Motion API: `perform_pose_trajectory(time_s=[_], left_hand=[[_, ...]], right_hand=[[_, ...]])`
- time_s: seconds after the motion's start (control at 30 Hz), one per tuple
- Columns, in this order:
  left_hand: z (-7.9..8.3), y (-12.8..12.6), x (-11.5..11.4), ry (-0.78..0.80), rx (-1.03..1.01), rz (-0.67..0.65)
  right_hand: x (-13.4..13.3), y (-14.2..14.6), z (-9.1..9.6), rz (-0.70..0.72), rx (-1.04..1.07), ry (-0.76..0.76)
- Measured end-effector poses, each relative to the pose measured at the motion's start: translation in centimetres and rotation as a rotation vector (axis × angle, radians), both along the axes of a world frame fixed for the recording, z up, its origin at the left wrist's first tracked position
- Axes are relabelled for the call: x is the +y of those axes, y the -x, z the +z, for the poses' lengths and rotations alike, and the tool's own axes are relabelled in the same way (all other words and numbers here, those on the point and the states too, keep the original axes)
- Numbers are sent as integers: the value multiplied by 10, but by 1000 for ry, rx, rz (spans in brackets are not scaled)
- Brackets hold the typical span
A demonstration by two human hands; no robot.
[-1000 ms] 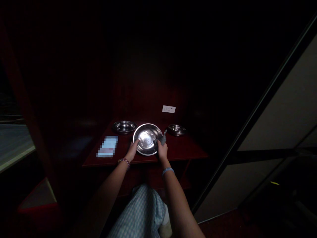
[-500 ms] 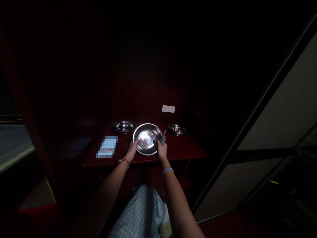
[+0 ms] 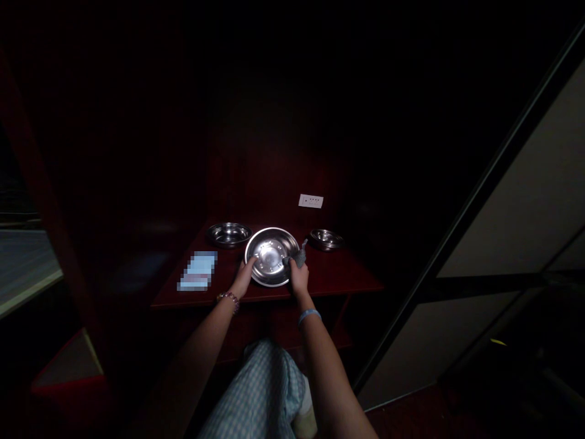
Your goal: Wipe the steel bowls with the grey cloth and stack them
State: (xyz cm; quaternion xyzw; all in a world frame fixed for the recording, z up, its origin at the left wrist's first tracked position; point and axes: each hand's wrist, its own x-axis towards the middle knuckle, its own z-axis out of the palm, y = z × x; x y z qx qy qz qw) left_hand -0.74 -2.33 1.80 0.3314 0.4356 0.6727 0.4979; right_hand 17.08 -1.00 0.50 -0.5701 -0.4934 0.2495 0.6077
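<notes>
A seated person's 2 bare hands grip a wide, round, shiny steel bowl (image 3: 272, 245) above the near middle of a dark red wooden table (image 3: 336, 279) in a dim room. The left hand (image 3: 244, 277) pinches the bowl's near left rim, thumb laid over the inside wall; its fingers are hidden beneath, and I cannot tell how they lie. The right hand (image 3: 300, 278) presses a bunched grey cloth (image 3: 300, 257) against the right side of the rim, thumb toward the inside, 1 twisted end of the fabric poking up. The bowl tilts toward the person, bright specks of light across its base; whether its underside touches the table I cannot tell.

At far left sits a shallow, round steel dish (image 3: 230, 235); at far right, a small stack of round steel dishes (image 3: 325, 239). A pale blue, blurred rectangle (image 3: 198, 271) lies near the table's left edge. A white wall socket (image 3: 311, 201) is set in the dark red back wall (image 3: 269, 177). A beaded bracelet (image 3: 230, 298) circles the left wrist, a light blue band (image 3: 309, 314) the right, above blue checked trousers (image 3: 253, 396).
</notes>
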Motion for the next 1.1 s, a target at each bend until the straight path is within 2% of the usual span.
perform_pose_trajectory(time_s=[1.1], left_hand=[[-4,1,4,-13,-24,-21]], right_hand=[[1,0,1,-3,-1,41]])
